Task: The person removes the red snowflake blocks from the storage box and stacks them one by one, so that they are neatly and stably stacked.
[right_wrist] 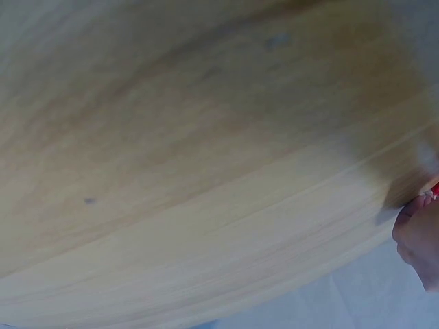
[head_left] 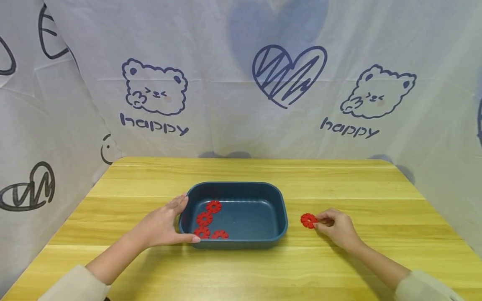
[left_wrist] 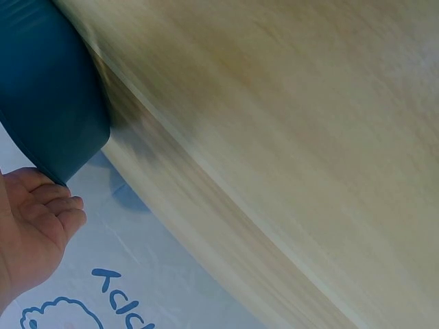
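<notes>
A dark blue rectangular plastic basin [head_left: 241, 243] stands on the table, with several red notched building discs [head_left: 204, 218] lying in its left part. My left hand [head_left: 162, 228] grips the basin at its left end, fingers at the side rim and thumb across the front-left corner. In the left wrist view, the fingers of the left hand [left_wrist: 41, 223] are bent at the rim of the basin [left_wrist: 55, 89]. Right of the basin, my right hand [head_left: 340, 229] pinches another red notched disc [head_left: 308, 220] between thumb and fingers. Only a sliver of that disc shows in the right wrist view, beside the right hand [right_wrist: 420, 236].
The wood-grain table [head_left: 241, 271] extends on all sides of the basin. A white cloth [head_left: 218, 96] printed with bears, hearts and lettering hangs behind the table's back edge, and more of it hangs at the left and right.
</notes>
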Demonstrator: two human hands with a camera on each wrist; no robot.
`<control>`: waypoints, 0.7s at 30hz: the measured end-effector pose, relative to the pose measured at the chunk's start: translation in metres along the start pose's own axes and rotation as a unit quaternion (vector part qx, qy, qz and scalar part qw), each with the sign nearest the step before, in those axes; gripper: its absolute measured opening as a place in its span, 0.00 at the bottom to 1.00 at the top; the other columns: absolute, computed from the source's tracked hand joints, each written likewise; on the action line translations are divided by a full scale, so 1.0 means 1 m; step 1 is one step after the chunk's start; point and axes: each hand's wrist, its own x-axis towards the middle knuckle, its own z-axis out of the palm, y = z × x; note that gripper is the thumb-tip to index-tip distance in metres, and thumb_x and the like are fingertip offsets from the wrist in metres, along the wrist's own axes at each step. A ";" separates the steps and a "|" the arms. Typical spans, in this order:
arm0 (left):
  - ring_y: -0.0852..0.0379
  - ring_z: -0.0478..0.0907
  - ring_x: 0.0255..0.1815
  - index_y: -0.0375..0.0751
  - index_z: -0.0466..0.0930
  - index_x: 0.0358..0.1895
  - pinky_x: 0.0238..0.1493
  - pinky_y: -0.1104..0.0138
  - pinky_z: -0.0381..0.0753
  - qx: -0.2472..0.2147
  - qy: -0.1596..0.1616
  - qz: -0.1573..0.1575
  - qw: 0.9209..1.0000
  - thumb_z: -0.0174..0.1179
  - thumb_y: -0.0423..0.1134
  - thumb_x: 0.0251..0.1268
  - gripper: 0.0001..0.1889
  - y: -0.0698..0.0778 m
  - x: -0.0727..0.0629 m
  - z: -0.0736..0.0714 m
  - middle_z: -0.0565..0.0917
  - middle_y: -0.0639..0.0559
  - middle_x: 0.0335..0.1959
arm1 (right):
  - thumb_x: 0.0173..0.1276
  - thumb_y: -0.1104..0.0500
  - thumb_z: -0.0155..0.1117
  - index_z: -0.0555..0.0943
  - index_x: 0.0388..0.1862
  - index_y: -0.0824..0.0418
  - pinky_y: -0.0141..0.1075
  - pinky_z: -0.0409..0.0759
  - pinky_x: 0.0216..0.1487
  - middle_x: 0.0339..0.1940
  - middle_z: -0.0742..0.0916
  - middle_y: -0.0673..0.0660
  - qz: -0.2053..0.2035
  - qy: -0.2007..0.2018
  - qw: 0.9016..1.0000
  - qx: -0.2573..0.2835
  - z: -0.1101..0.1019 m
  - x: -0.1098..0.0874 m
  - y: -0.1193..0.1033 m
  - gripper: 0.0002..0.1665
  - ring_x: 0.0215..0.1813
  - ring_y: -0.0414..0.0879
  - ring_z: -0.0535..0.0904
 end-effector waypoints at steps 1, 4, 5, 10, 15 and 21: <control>0.32 0.63 0.66 0.28 0.58 0.68 0.52 0.45 0.75 0.000 0.000 0.000 1.000 0.59 0.73 0.42 0.58 0.000 0.000 0.000 0.59 0.35 0.71 | 0.54 0.69 0.68 0.83 0.33 0.68 0.26 0.77 0.31 0.32 0.84 0.58 0.000 -0.001 1.000 0.000 0.000 0.000 0.000 0.06 0.30 0.33 0.76; 0.32 0.63 0.66 0.28 0.58 0.68 0.52 0.45 0.75 -0.001 -0.001 0.000 1.000 0.59 0.73 0.42 0.58 0.000 0.000 0.000 0.59 0.34 0.71 | 0.54 0.69 0.68 0.83 0.33 0.69 0.26 0.77 0.31 0.32 0.84 0.59 0.003 -0.004 1.000 0.001 -0.001 -0.001 -0.001 0.07 0.30 0.33 0.76; 0.32 0.63 0.66 0.28 0.58 0.68 0.52 0.45 0.75 -0.001 -0.002 0.000 1.000 0.59 0.73 0.42 0.58 0.000 0.000 0.000 0.59 0.34 0.71 | 0.54 0.69 0.68 0.83 0.33 0.69 0.26 0.77 0.31 0.33 0.84 0.59 0.004 -0.006 1.000 0.002 -0.001 -0.001 -0.002 0.07 0.30 0.33 0.76; 0.32 0.63 0.66 0.28 0.58 0.68 0.51 0.45 0.75 0.000 -0.001 0.000 1.000 0.59 0.73 0.42 0.58 0.000 0.001 -0.001 0.59 0.34 0.71 | 0.55 0.67 0.68 0.83 0.34 0.68 0.26 0.78 0.32 0.34 0.85 0.59 0.007 -0.012 1.000 0.006 -0.003 0.000 -0.004 0.07 0.32 0.34 0.77; 0.33 0.62 0.67 0.28 0.57 0.68 0.53 0.45 0.74 -0.003 -0.002 0.001 1.000 0.59 0.73 0.42 0.58 0.000 0.001 -0.003 0.58 0.35 0.71 | 0.55 0.65 0.69 0.83 0.37 0.68 0.26 0.78 0.33 0.34 0.85 0.59 0.020 -0.009 1.000 0.005 -0.007 0.001 -0.007 0.11 0.33 0.36 0.78; 0.32 0.63 0.66 0.28 0.57 0.68 0.54 0.45 0.74 -0.003 -0.003 0.000 1.000 0.59 0.73 0.42 0.59 0.001 0.000 -0.001 0.58 0.35 0.71 | 0.57 0.64 0.67 0.82 0.40 0.69 0.26 0.77 0.33 0.35 0.85 0.60 -0.003 0.027 1.000 -0.002 -0.014 0.007 -0.016 0.12 0.33 0.31 0.74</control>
